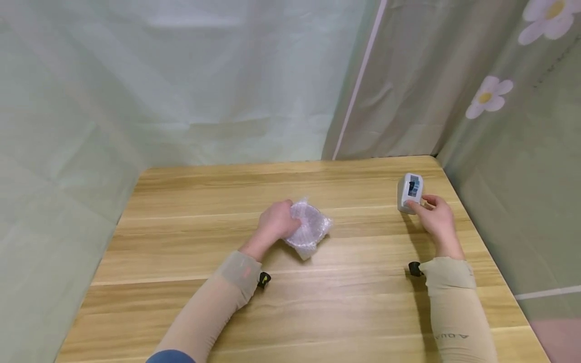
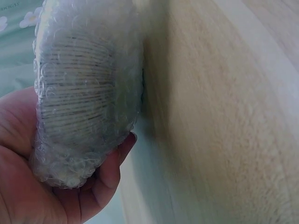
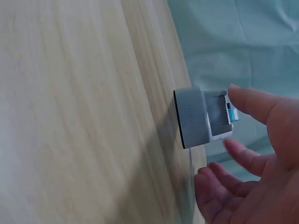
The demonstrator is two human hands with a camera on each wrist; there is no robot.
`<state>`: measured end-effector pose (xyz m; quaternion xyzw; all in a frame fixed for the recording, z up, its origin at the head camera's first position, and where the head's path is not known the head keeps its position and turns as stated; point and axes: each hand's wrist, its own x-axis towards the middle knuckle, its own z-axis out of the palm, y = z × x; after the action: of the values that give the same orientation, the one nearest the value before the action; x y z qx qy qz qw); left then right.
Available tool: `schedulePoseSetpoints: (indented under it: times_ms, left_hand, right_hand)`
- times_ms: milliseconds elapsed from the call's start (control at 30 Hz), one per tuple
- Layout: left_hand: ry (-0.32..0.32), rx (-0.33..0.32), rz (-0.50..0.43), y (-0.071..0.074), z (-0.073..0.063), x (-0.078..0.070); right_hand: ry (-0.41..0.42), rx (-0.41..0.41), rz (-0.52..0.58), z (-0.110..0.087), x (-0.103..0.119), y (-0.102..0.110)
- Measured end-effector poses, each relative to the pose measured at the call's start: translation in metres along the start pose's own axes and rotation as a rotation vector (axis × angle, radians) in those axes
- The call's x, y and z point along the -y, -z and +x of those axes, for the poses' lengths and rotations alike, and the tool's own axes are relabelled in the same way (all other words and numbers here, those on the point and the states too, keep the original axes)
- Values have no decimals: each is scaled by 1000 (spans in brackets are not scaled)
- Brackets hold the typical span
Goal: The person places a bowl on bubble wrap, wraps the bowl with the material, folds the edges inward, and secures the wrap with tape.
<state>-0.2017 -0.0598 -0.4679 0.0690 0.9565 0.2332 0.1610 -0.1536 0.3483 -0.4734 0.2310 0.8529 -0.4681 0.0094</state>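
Note:
My left hand (image 1: 279, 220) grips the edge of a round, ribbed bowl-like item wrapped in bubble wrap (image 1: 310, 227), over the middle of the table. In the left wrist view the ribs show through the bubble wrap (image 2: 77, 88), thumb on one side and fingers beneath. Toward the back right stands a small grey tape dispenser (image 1: 410, 193) with a serrated cutting edge. Around its near end my right hand (image 1: 437, 217) is spread, thumb and index finger on either side. The right wrist view shows the tape dispenser (image 3: 198, 116) resting on the table, the other fingers loosely bent.
The wooden table (image 1: 181, 237) reaches back to a pale green curtain (image 1: 249, 91). More curtain (image 1: 522, 191) with printed flowers hangs along the right edge. A small black device sits at each wrist.

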Motion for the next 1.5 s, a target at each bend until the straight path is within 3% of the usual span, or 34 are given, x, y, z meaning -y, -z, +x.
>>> schedulePoseSetpoints:
  times_ms: [267, 533, 867, 1133, 1500]
  left_hand:
    - [1, 3, 0, -1, 2, 2]
    - [-2, 10, 7, -1, 2, 2]
    - [-31, 12, 33, -1, 0, 1]
    - [-21, 22, 40, 1, 1, 2]
    - [-55, 23, 44, 1, 2, 0]
  right_hand:
    - [11, 27, -114, 2, 4, -1]
    - [-9, 25, -124, 1, 6, -5]
    - [73, -35, -355, -2, 13, -7]
    - [84, 19, -385, -1, 24, 0]
    - [50, 9, -365, 0, 24, 2]
